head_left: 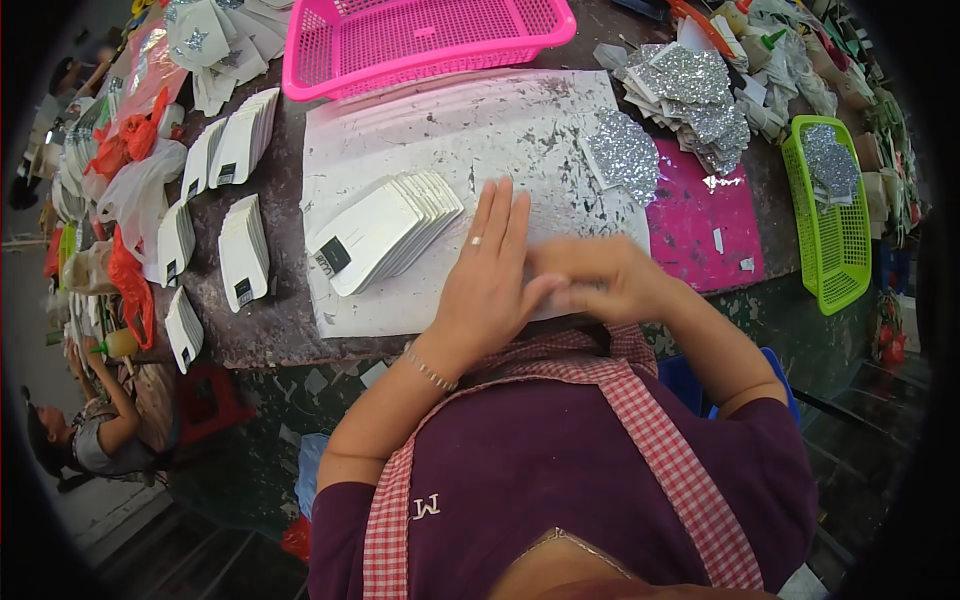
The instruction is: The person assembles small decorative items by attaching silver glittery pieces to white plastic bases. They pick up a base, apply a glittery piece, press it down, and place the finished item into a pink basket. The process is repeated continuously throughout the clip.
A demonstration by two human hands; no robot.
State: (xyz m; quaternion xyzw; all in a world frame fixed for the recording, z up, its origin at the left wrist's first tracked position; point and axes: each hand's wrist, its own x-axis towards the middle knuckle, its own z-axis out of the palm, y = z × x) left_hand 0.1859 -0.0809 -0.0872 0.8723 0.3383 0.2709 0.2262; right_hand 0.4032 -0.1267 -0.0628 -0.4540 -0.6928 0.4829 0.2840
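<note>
My left hand (pixel 488 272), with a ring on one finger, is stretched out flat over the white sheet (pixel 400 130) on the table. Its fingers point away from me, and I see nothing held in it. Right beside it, my right hand (pixel 603 277) is bent toward the left thumb and blurred by motion. Whether its fingers hold anything I cannot tell. To the left of my left hand lies a fanned stack of white cards (pixel 390 225), each rounded at the end, with a black label on the front one. Silver glitter pieces (pixel 622 160) lie at the sheet's right side.
More white card stacks (pixel 243 250) lie at the left. A pink basket (pixel 430 45) stands beyond the sheet. A glitter pile (pixel 690 95), a magenta sheet (pixel 708 225) and a green basket (pixel 835 250) are at the right. Another person (pixel 110 420) sits at the far left.
</note>
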